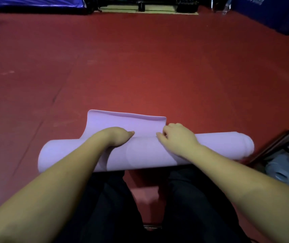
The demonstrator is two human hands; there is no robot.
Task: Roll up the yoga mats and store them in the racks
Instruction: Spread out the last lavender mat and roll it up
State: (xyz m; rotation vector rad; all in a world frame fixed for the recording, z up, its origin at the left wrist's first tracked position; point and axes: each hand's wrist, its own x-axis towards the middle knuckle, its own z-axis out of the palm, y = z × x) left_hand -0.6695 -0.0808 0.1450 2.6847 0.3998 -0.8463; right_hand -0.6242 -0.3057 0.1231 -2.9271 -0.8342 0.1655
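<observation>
Head view: one lilac yoga mat (145, 151), almost fully rolled, is seen lying crosswise on the red floor (140, 71) under both hands. Its last loose flap is pinned by the curled left hand (118, 137) and pinched at the seam by the right hand (175, 135). Right of the right hand, a rack (278, 142) holds two rolled mats (284, 171). Blue pads (271, 13) are seen far beyond; their white lettering cannot be read.

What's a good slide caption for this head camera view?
Both hands, left hand and right hand, press the nearly rolled purple yoga mat on the red floor.
</observation>
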